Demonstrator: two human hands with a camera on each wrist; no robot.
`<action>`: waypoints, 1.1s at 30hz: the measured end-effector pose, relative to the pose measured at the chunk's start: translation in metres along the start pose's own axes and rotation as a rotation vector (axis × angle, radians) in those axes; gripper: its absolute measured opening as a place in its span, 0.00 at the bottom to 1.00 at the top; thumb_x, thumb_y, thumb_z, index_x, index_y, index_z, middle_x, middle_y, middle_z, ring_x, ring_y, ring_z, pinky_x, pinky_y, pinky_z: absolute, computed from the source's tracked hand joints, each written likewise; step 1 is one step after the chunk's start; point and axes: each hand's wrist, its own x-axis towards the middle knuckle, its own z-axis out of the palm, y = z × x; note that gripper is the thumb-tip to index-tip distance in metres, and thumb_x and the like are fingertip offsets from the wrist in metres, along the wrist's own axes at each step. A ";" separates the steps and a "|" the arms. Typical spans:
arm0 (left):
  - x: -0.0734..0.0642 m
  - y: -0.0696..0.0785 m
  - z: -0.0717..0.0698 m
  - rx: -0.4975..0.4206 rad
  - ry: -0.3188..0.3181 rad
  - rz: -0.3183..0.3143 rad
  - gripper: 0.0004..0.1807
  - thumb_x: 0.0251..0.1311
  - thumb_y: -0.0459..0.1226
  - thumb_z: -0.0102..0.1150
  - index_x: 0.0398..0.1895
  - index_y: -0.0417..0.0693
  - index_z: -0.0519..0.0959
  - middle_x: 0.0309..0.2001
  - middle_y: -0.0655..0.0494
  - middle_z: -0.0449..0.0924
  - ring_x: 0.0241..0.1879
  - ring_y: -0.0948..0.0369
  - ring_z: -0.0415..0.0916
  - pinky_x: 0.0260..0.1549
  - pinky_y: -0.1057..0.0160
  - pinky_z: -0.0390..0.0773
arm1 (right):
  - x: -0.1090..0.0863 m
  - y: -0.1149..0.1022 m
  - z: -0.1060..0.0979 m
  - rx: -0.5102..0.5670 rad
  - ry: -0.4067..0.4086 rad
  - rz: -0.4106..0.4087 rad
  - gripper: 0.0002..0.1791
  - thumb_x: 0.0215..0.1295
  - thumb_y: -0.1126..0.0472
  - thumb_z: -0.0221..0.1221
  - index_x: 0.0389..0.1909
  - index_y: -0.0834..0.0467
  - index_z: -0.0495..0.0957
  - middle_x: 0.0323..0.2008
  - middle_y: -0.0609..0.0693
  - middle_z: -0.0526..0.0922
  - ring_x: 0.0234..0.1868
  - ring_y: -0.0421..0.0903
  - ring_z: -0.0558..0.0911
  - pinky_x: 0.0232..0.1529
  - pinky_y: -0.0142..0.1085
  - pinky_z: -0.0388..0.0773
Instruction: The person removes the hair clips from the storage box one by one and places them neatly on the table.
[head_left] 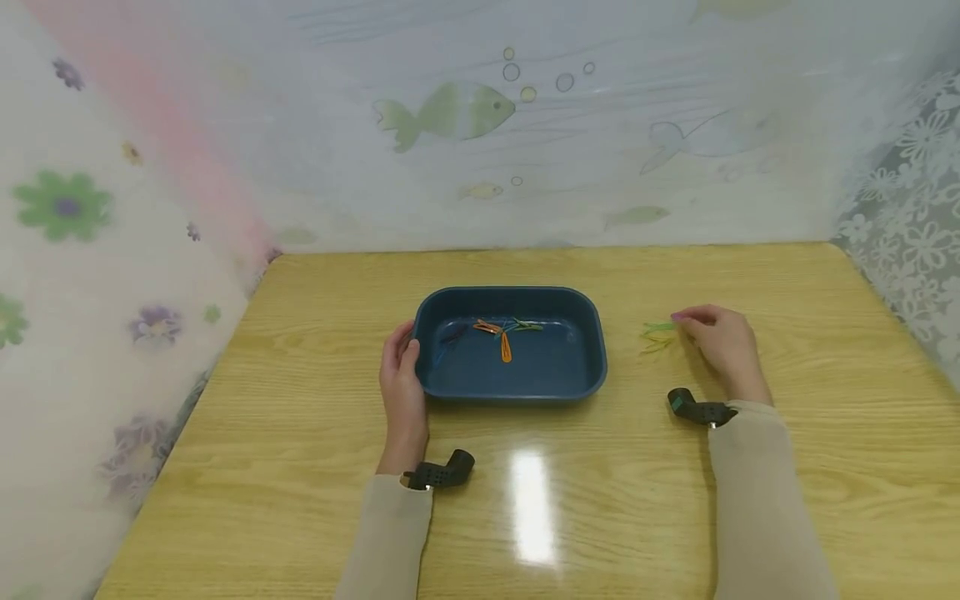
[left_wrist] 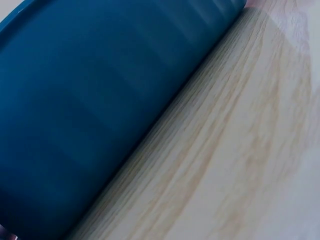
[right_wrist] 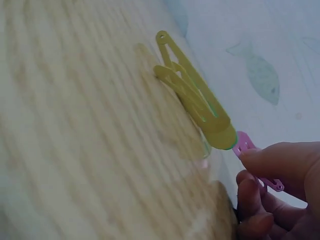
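A dark blue plastic tub stands on the table. My left hand grips its left end, thumb at the rim and fingers along the outer wall; only that wall fills the left wrist view. Inside the tub lie several snap hair clips, among them an orange one, a green one and a dark one. Right of the tub, my right hand pinches a pink hair clip between thumb and fingers. Just beyond its fingertips are yellow hair clips and a green hair clip.
The wooden table extends around the tub on all sides. A wall panel printed with fish rises along its back edge. Flower-patterned panels flank it at left and right. Each wrist wears a black camera.
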 end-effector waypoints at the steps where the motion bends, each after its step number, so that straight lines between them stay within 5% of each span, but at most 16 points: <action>1: 0.000 0.000 0.000 -0.003 -0.001 0.002 0.17 0.66 0.37 0.41 0.57 0.45 0.66 0.56 0.55 0.67 0.57 0.62 0.62 0.57 0.61 0.57 | 0.000 0.000 0.000 -0.009 0.008 -0.002 0.27 0.62 0.42 0.47 0.51 0.59 0.72 0.52 0.58 0.71 0.52 0.56 0.65 0.50 0.50 0.61; 7: -0.003 0.009 0.004 -0.003 -0.006 0.002 0.17 0.67 0.35 0.39 0.57 0.43 0.66 0.56 0.53 0.67 0.56 0.62 0.62 0.56 0.64 0.58 | 0.001 0.000 -0.001 -0.076 0.032 -0.028 0.21 0.65 0.49 0.47 0.48 0.60 0.75 0.51 0.61 0.72 0.58 0.61 0.62 0.56 0.54 0.54; 14: -0.005 0.011 0.006 0.002 -0.009 0.008 0.17 0.67 0.35 0.38 0.58 0.41 0.65 0.57 0.50 0.66 0.57 0.60 0.62 0.57 0.63 0.58 | 0.001 0.001 -0.003 -0.082 -0.003 -0.032 0.24 0.64 0.46 0.47 0.50 0.60 0.74 0.53 0.61 0.72 0.58 0.60 0.63 0.55 0.53 0.56; 22: -0.003 0.011 0.006 0.000 -0.006 0.009 0.17 0.67 0.35 0.38 0.57 0.41 0.65 0.57 0.51 0.66 0.57 0.62 0.62 0.56 0.64 0.58 | 0.000 0.001 -0.009 -0.022 -0.060 -0.025 0.37 0.59 0.35 0.44 0.57 0.60 0.68 0.49 0.59 0.71 0.44 0.54 0.68 0.42 0.43 0.64; 33: 0.004 -0.009 -0.002 -0.006 -0.002 0.019 0.16 0.66 0.39 0.42 0.56 0.49 0.68 0.55 0.57 0.67 0.56 0.64 0.62 0.57 0.63 0.57 | 0.000 0.000 -0.004 -0.044 -0.024 -0.040 0.33 0.60 0.37 0.46 0.55 0.57 0.70 0.48 0.56 0.72 0.37 0.50 0.71 0.36 0.40 0.66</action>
